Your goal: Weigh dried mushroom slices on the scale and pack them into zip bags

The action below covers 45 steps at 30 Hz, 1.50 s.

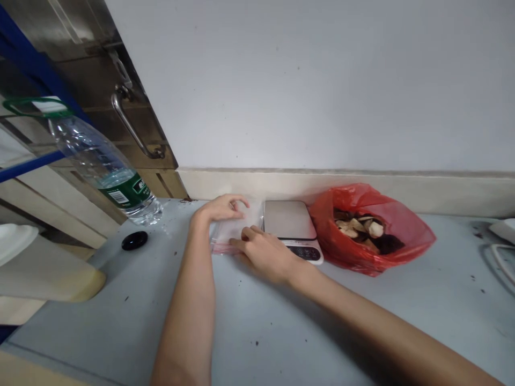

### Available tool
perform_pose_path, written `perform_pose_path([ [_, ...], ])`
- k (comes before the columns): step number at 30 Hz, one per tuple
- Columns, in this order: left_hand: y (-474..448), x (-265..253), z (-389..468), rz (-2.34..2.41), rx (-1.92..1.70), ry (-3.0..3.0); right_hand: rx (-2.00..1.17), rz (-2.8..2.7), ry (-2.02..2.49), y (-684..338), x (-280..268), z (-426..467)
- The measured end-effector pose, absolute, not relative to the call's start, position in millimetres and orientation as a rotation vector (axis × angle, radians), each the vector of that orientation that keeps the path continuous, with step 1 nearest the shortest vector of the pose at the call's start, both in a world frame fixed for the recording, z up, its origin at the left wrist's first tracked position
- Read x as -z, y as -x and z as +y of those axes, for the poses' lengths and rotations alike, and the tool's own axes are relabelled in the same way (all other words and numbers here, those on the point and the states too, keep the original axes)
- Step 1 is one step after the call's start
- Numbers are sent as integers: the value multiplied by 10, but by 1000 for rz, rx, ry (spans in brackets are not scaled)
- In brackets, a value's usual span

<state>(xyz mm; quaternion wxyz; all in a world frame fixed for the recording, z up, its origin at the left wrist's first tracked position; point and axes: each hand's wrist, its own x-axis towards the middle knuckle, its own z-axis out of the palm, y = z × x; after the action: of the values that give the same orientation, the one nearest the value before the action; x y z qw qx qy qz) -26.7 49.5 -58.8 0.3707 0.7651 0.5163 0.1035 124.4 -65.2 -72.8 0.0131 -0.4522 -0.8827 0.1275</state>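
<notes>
1. Clear plastic bag [232, 231] lies flat on the grey table [281, 321], touching the scale [290, 221] at its 3 o'clock edge.
2. Left hand [220, 209] rests with bent fingers on the bag's far edge at 12 o'clock; right hand [265, 254] presses its near corner at 5 o'clock. Neither looks closed around it; whether any finger pinches the film cannot be told.
3. Judgement: keep one hand pinning the film flat while the other works the pink strip along the near edge, as thin film slides easily.
4. Red bag [372, 228] of dried pieces sits beyond the scale at 3 o'clock; water bottle [102, 166] and black cap [134, 240] at 9 o'clock.
5. Bag contents, scale display and the strip beneath the right hand are not legible.
</notes>
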Motion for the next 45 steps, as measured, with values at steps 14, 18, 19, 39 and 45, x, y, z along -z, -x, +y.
perform_pose_path([
  [14, -34, 634, 525, 1517, 227, -2138, -641, -2771, 1256, -1429, 661, -905],
  [18, -118, 501, 454, 1572, 337, -2180, -805, -2686, 1113, -1714, 481, -871],
  [19, -132, 439, 426, 1567, 345, -2198, -830, -2644, 1111, -1814, 405, -865],
  [39, -472, 66, 171, 1308, 297, -2271, -630, -2237, 2079, -3108, -140, -787],
  [45, -444, 320, 286, 1208, 326, -2241, -700, -2228, 2204, -3134, 18, -721],
])
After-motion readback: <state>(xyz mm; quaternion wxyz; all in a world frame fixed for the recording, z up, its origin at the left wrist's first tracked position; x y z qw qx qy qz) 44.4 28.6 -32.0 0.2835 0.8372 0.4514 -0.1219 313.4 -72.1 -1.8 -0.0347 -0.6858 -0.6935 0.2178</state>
